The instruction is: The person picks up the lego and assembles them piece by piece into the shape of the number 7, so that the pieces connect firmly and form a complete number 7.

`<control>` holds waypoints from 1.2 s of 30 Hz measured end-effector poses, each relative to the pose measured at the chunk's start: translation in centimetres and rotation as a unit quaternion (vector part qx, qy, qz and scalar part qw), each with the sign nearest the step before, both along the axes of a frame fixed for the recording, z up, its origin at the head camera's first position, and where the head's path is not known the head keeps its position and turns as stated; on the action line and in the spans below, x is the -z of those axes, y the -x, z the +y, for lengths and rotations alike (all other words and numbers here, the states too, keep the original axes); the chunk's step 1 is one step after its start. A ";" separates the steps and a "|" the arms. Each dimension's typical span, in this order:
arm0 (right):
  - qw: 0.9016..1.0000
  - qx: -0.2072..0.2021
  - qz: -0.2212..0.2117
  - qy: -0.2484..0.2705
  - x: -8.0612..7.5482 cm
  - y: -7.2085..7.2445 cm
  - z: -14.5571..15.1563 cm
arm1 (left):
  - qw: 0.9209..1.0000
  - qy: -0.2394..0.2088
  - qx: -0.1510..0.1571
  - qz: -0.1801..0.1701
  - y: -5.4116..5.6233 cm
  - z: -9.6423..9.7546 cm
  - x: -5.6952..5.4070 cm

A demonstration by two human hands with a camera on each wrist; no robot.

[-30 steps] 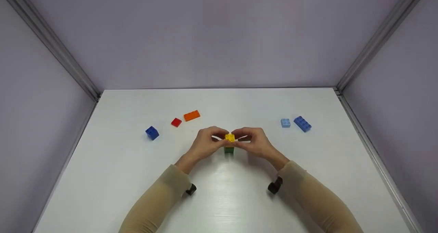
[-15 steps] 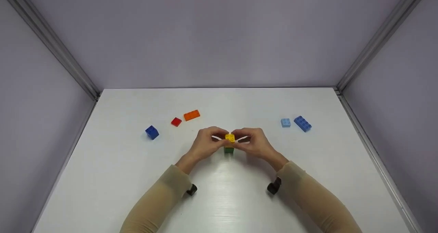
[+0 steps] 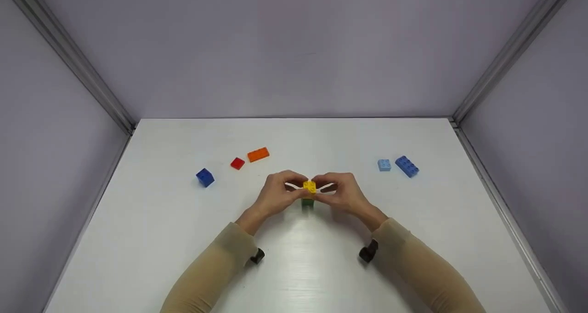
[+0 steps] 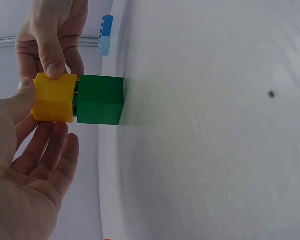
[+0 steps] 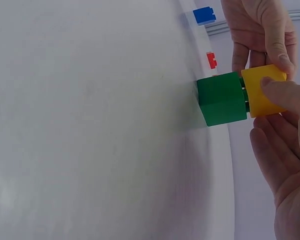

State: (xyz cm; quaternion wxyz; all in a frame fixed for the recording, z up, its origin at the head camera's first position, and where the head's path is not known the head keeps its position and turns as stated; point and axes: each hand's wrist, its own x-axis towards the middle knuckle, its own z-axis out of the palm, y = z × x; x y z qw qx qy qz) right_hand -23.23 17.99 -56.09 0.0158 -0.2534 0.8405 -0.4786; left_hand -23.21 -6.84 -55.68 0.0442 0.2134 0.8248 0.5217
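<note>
My left hand [image 3: 275, 192] and my right hand [image 3: 342, 191] pinch a yellow toy brick [image 3: 309, 185] from its two sides, thumbs on the near face. Beneath it a green brick [image 3: 308, 203] stands on the white table. Both wrist views show a narrow gap between the yellow brick [image 4: 55, 97] and the green brick [image 4: 100, 100], with green studs visible in it. In the right wrist view a thumb lies across the yellow brick [image 5: 257, 102], and no fingers touch the green brick [image 5: 222, 100].
On the left of the white table [image 3: 294, 276] lie a dark blue brick [image 3: 205, 177], a flat red brick [image 3: 237, 163] and an orange brick [image 3: 258, 154]. A light blue brick [image 3: 384, 165] and a longer blue brick [image 3: 407, 166] lie right. Grey walls surround the table's back and sides.
</note>
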 end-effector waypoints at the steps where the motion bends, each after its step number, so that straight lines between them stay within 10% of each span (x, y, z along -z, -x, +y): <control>1: 1.000 -0.002 0.005 0.000 0.0 0.0 0.0 | 1.000 -0.001 -0.001 -0.001 0.0 0.0 0.0; 36: 0.996 0.006 -0.059 0.064 0.5 0.3 -0.3 | 0.999 -0.034 0.003 -0.042 0.8 -0.4 1.1</control>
